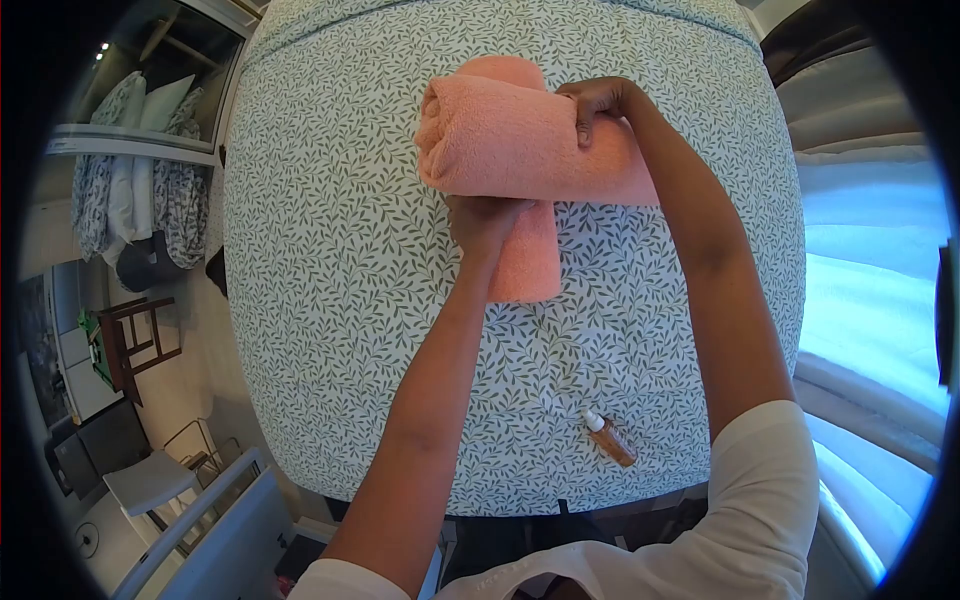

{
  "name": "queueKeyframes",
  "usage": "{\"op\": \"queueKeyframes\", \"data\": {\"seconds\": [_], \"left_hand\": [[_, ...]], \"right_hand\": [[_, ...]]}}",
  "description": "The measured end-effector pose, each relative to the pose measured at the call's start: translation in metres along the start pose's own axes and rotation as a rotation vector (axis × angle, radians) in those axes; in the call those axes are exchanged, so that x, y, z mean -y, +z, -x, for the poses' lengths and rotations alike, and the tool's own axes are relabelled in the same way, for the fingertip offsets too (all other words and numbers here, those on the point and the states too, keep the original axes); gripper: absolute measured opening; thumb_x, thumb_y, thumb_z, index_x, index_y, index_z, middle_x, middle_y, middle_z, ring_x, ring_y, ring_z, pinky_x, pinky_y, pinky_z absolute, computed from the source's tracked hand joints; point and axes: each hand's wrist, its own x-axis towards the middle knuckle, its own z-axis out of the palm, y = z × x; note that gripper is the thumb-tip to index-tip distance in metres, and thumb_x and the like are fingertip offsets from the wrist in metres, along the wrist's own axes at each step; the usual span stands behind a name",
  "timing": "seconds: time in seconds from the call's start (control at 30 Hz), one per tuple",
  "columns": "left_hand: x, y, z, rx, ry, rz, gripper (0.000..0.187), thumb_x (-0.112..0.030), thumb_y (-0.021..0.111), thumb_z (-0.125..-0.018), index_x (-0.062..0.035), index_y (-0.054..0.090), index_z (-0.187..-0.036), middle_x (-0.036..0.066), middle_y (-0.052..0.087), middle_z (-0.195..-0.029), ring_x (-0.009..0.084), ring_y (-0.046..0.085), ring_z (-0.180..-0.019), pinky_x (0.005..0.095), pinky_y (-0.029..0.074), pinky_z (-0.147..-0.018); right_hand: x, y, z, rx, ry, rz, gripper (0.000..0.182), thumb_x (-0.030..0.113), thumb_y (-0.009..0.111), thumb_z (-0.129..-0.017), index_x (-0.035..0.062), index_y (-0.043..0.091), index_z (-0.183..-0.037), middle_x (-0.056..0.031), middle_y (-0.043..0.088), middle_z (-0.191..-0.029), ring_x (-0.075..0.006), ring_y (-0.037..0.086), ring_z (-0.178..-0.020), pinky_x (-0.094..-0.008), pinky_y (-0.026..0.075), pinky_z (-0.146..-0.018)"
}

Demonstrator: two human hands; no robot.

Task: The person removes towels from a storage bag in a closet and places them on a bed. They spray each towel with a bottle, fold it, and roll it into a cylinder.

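Two rolled pink towels lie crossed on the leaf-patterned bedspread. The upper towel (500, 140) runs from left to right, its spiral end facing left. Beneath it, the lower towel (527, 262) points toward me, and its far end shows above the upper one. My right hand (598, 104) rests on the upper towel's right part, thumb on its front and fingers over its far side. My left hand (484, 218) is at the crossing, under the upper towel's near edge and against the lower towel; its fingers are hidden beneath the towel.
A small amber bottle (610, 438) with a white cap lies on the bedspread (340, 300) near the front edge. Curtains (865, 250) hang on the right. To the left are a wooden chair (135, 345), a grey seat (150, 482) and a mirror reflecting bedding.
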Motion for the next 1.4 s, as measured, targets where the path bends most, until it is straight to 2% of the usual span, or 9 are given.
{"op": "queueKeyframes", "data": {"seconds": [0.17, 0.33, 0.43, 0.5, 0.57, 0.93, 1.03, 1.23, 1.4], "left_hand": [[0.001, -0.002, -0.006, 0.036, -0.047, -0.062, 0.098, -0.050, 0.084, -0.041, -0.0026, 0.047, -0.118, 0.017, 0.055, -0.108, 0.0309, 0.054, -0.105, 0.0385, 0.048, -0.083], [0.016, 0.000, -0.009, -0.003, 0.080, 0.145, 0.107, -0.048, 0.085, -0.043, 0.0005, 0.036, -0.125, 0.020, 0.052, -0.114, 0.0327, 0.052, -0.108, 0.0402, 0.047, -0.083], [0.012, -0.004, -0.005, -0.020, 0.051, 0.157, 0.109, -0.038, 0.086, -0.046, 0.0014, 0.027, -0.129, 0.020, 0.047, -0.120, 0.0309, 0.050, -0.111, 0.0380, 0.047, -0.088], [-0.006, -0.027, 0.006, 0.282, 0.218, 0.541, 0.101, -0.025, 0.085, -0.054, 0.0017, 0.025, -0.130, 0.020, 0.038, -0.128, 0.0306, 0.045, -0.117, 0.0357, 0.043, -0.095], [-0.021, -0.060, 0.016, 0.258, 0.052, 0.687, 0.095, -0.017, 0.083, -0.060, 0.0029, 0.021, -0.130, 0.021, 0.030, -0.131, 0.0315, 0.040, -0.120, 0.0345, 0.042, -0.098], [-0.093, -0.073, 0.012, -0.521, 0.733, -0.544, 0.064, -0.053, 0.071, -0.071, 0.0068, 0.052, -0.083, 0.018, 0.046, -0.091, 0.0219, 0.050, -0.077, 0.0349, 0.045, -0.062], [-0.093, -0.069, 0.004, -0.412, 0.631, -0.512, 0.063, -0.050, 0.072, -0.071, 0.0071, 0.050, -0.085, 0.020, 0.050, -0.084, 0.0297, 0.052, -0.076, 0.0409, 0.047, -0.066], [-0.081, -0.074, -0.006, -0.236, 0.673, -0.041, 0.049, -0.043, 0.070, -0.075, 0.0025, 0.052, -0.079, 0.013, 0.056, -0.067, 0.0233, 0.055, -0.059, 0.0336, 0.046, -0.056], [-0.073, -0.071, -0.006, -0.254, 0.542, -0.107, 0.047, -0.041, 0.070, -0.076, 0.0009, 0.050, -0.079, 0.010, 0.055, -0.066, 0.0221, 0.053, -0.055, 0.0321, 0.045, -0.053]], "right_hand": [[-0.003, 0.002, -0.001, 0.069, 0.020, -0.094, 0.087, -0.003, 0.074, -0.038, -0.0061, 0.047, -0.121, -0.0214, 0.057, -0.112, -0.0292, 0.055, -0.105, -0.0377, 0.044, -0.094], [-0.023, 0.002, 0.020, -0.514, -0.160, 0.434, 0.077, 0.019, 0.079, -0.054, 0.0103, 0.052, -0.125, -0.0078, 0.048, -0.127, -0.0264, 0.040, -0.122, -0.0414, 0.030, -0.105], [-0.030, 0.006, 0.030, -0.553, -0.266, 0.501, 0.074, 0.031, 0.079, -0.059, 0.0143, 0.052, -0.126, -0.0050, 0.049, -0.126, -0.0264, 0.040, -0.121, -0.0432, 0.030, -0.104], [-0.019, 0.016, 0.043, -0.538, -0.236, 0.483, 0.074, 0.033, 0.079, -0.061, 0.0148, 0.052, -0.127, -0.0062, 0.049, -0.126, -0.0265, 0.041, -0.121, -0.0429, 0.030, -0.104], [-0.016, 0.020, 0.050, -0.525, -0.202, 0.462, 0.073, 0.034, 0.078, -0.062, 0.0152, 0.051, -0.127, -0.0075, 0.049, -0.127, -0.0267, 0.041, -0.121, -0.0426, 0.030, -0.103], [-0.041, 0.040, 0.044, -0.692, -0.330, 0.403, 0.070, 0.038, 0.073, -0.071, 0.0223, 0.046, -0.133, -0.0092, 0.054, -0.124, -0.0255, 0.049, -0.115, -0.0396, 0.035, -0.101], [-0.051, 0.049, 0.038, -0.767, -0.404, 0.352, 0.068, 0.042, 0.073, -0.071, 0.0233, 0.047, -0.131, -0.0107, 0.054, -0.124, -0.0293, 0.049, -0.116, -0.0397, 0.037, -0.099], [-0.067, 0.072, 0.011, -1.233, -0.525, 0.648, 0.044, 0.048, 0.052, -0.085, 0.0309, 0.053, -0.125, -0.0067, 0.059, -0.110, -0.0252, 0.056, -0.100, -0.0408, 0.037, -0.092], [-0.066, 0.091, 0.006, -1.398, -0.459, 0.619, 0.037, 0.045, 0.046, -0.089, 0.0303, 0.056, -0.121, -0.0028, 0.061, -0.108, -0.0231, 0.054, -0.100, -0.0407, 0.032, -0.093]]}}
